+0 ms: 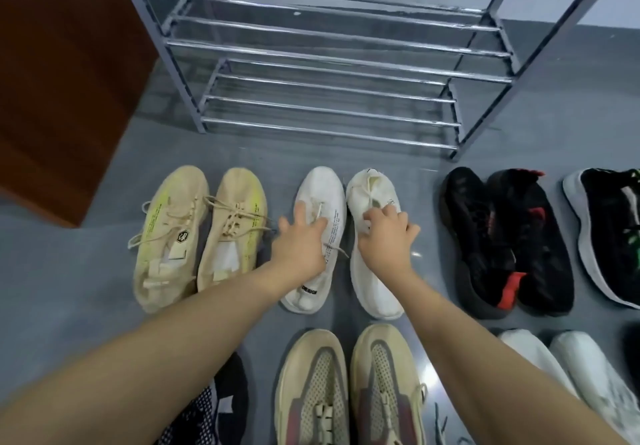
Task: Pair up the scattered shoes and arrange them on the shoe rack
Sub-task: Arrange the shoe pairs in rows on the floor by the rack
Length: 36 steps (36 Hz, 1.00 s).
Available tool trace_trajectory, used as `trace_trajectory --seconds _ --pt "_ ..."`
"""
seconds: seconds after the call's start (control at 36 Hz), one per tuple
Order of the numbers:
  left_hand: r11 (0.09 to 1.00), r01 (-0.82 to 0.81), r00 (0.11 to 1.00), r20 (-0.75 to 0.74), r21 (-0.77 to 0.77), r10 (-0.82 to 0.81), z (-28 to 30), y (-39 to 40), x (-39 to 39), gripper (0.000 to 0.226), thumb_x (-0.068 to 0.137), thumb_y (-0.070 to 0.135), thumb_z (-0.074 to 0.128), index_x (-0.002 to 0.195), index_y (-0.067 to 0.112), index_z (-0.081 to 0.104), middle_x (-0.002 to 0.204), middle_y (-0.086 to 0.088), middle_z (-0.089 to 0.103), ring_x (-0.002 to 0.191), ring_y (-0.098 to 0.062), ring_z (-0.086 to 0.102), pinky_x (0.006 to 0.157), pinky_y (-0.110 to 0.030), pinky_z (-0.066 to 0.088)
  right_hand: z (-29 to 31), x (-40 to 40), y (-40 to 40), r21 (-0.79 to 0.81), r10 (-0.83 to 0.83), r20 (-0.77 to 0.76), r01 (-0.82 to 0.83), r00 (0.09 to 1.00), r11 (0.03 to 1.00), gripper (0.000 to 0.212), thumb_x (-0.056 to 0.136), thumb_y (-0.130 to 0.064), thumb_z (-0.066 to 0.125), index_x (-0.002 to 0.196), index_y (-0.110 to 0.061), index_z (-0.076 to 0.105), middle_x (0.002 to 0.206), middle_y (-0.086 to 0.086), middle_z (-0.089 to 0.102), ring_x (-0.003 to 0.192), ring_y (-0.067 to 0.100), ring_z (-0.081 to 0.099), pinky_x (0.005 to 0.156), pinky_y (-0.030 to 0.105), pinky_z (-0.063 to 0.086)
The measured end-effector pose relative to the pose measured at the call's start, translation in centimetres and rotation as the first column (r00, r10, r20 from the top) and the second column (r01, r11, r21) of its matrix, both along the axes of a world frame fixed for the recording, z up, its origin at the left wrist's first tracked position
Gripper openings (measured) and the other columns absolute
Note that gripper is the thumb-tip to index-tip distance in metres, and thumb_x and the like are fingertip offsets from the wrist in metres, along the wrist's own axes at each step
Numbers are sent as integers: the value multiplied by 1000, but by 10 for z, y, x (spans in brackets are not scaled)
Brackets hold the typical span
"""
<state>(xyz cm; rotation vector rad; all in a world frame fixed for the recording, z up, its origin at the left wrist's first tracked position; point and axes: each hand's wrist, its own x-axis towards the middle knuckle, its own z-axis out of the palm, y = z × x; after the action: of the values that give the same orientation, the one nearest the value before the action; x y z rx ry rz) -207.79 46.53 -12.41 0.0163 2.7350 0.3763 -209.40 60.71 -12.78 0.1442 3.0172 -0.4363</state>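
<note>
Two white knit sneakers lie side by side on the grey floor, toes toward the rack. My left hand rests on the laces of the left white sneaker, fingers spread and fairly straight. My right hand has its fingers curled into the tongue area of the right white sneaker. The chrome shoe rack stands just beyond them, and both visible tiers hold no shoes.
A beige pair lies to the left and a black-and-red pair to the right, with a black white-soled shoe further right. Near me are a tan mesh pair, white shoes and a dark patterned shoe. A brown wooden cabinet stands at the left.
</note>
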Motion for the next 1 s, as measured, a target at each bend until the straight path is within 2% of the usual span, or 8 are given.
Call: trace_trajectory --seconds 0.14,0.31,0.53,0.61,0.67,0.75,0.89,1.0 --pt "995 -99 992 -81 34 101 9 1 -8 56 84 26 60 134 22 36 132 -9 28 111 -36 48 84 -42 45 -1 10 8 60 60 -129 -53 990 997 34 78 -1 53 108 -16 60 108 7 51 97 31 41 81 35 17" --pt "970 202 796 -554 -137 -244 29 -13 -23 71 73 21 70 134 11 34 148 -15 31 126 -39 40 95 -45 44 7 9 9 270 283 -338 -195 897 943 44 40 4 71 78 -18 66 79 6 55 67 30 51 72 37 20" --pt "836 279 757 -428 -472 -494 55 -33 -32 30 77 11 66 106 14 60 151 -10 32 142 -39 20 113 -50 18 28 5 -15 300 442 -505 -330 741 895 34 57 -1 56 82 -22 66 86 0 57 74 26 49 76 37 23" --pt "844 294 751 -438 -448 -494 66 -49 -27 32 46 12 85 72 13 66 98 -9 68 91 -31 66 75 -37 51 35 0 -28 257 435 -499 -352 749 900 45 48 2 72 86 -21 68 97 3 62 76 29 55 78 37 24" --pt "859 280 757 -452 -429 -473 63 -61 -20 35 39 17 86 66 14 64 72 -3 63 61 -27 63 57 -28 47 42 -3 -38 216 435 -518 -380 736 899 50 52 2 69 95 -22 69 107 6 62 79 31 55 80 38 29" --pt "883 223 763 -490 -414 -422 65 -79 -8 33 44 14 84 71 13 65 69 -3 62 55 -28 58 51 -27 42 48 -1 -50 164 428 -540 -408 725 898 52 62 0 67 110 -19 63 116 10 58 83 33 55 75 38 42" --pt "927 159 811 -491 -339 -318 71 -87 -3 30 58 0 76 85 6 66 84 -7 64 74 -29 64 46 -27 40 32 14 -52 -86 126 -189 -144 974 986 35 87 -31 59 113 -9 51 117 8 51 104 32 48 86 38 35" --pt "911 93 909 -338 -402 -242 62 -82 1 24 91 8 46 114 11 52 122 -3 49 115 -25 49 64 -33 36 16 22 -56 -7 95 173 -96 980 995 65 81 -64 52 119 -12 48 124 7 51 117 29 47 95 39 33"
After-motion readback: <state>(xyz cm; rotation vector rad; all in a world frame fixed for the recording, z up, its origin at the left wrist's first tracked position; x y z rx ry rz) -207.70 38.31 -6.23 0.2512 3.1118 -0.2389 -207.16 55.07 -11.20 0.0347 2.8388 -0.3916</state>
